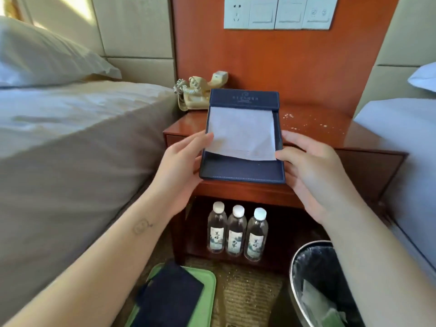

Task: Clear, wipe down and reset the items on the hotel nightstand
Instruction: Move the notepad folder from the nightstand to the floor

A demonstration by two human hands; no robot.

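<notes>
Nightstand, red-brown wood (330,135) — pale crumbs (289,115) on top.
Left hand (181,164) and right hand (311,171) hold navy leather notepad holder (243,171) (white sheet (240,135) askew) — fingers clamped on its sides.

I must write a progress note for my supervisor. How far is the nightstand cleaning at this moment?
Looks done: a dark folder already lies on the green tray on the floor. In hand: the left hand and right hand hold the blue notepad holder above the nightstand. Left: crumbs lie on the top, so wiping is not yet done; the telephone stands at the back; the reset remains.
</notes>
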